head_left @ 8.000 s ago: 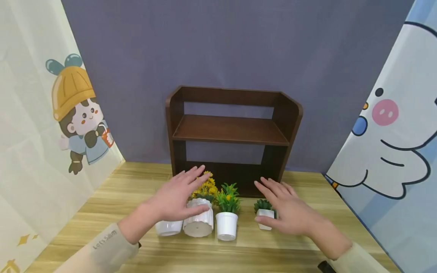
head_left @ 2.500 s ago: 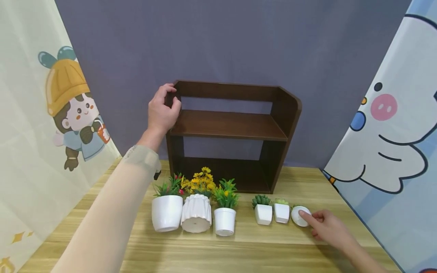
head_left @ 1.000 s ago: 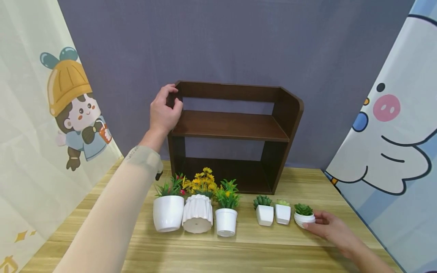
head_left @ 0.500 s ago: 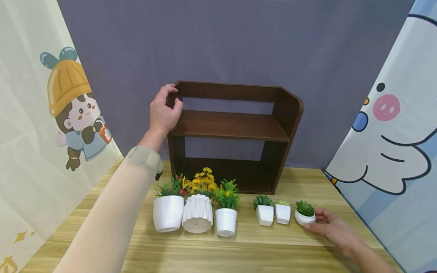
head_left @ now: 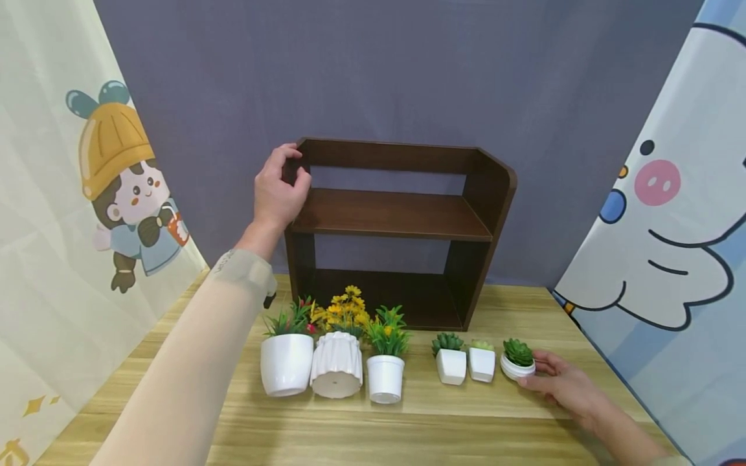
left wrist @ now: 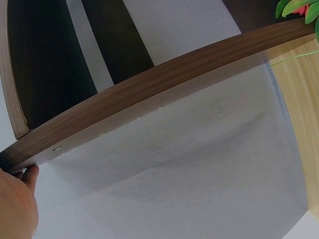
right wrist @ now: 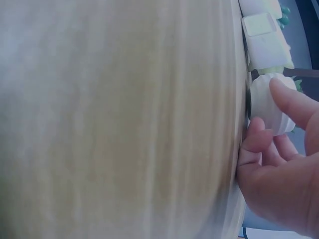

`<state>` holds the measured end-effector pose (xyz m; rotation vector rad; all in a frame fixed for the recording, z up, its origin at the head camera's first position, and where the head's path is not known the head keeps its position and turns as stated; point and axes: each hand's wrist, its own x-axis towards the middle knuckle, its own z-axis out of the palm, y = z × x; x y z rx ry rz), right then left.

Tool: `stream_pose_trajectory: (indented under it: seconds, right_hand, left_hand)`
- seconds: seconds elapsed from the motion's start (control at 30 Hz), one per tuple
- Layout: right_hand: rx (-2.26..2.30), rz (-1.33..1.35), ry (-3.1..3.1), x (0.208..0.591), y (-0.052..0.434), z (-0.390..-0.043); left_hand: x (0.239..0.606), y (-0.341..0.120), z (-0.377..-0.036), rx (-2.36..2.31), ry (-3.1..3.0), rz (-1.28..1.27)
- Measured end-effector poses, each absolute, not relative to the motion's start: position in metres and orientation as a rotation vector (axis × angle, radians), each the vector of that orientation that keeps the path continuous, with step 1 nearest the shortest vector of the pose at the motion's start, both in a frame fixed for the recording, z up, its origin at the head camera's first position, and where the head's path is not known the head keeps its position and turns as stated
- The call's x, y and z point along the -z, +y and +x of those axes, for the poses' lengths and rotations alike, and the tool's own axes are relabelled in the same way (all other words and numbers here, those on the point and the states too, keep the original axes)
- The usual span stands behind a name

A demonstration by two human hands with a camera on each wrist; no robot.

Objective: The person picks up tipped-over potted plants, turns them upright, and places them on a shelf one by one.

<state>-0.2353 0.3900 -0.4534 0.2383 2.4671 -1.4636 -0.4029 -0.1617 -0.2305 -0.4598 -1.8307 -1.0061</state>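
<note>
At the upper left corner of a dark brown two-tier shelf [head_left: 390, 213], my left hand [head_left: 278, 191] grips the side panel, fingers over its top edge; in the left wrist view only part of that hand [left wrist: 17, 201] shows. On the right, my right hand [head_left: 568, 387] holds a small round white pot with a green succulent [head_left: 517, 360] between thumb and fingers. The right wrist view has this pot [right wrist: 269, 104] low at the table surface, the thumb on its side. Beside it stand two small square white succulent pots [head_left: 481, 364] [head_left: 451, 366].
Left of the small pots, in front of the shelf, stand a glossy white pot with red flowers [head_left: 287, 364], a fluted white pot with yellow flowers [head_left: 337, 366] and a white pot with a leafy plant [head_left: 385, 377]. Everything stands on a wooden table [head_left: 408, 433] before a grey curtain [head_left: 396, 71].
Earlier both hands hovered spread above the plants. Later my left hand took the shelf's side and my right hand the round pot, which has turned from tipped to upright and shifted slightly back.
</note>
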Motion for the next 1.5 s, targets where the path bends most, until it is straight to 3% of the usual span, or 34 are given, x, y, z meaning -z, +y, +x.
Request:
stream_pose_trajectory:
  seconds: [1.5]
  right_hand:
    - [1.615,0.058,2.302,0.461,0.399,-0.236]
  left_hand:
    - [0.232,-0.163,-0.403,0.997,-1.815,-0.459]
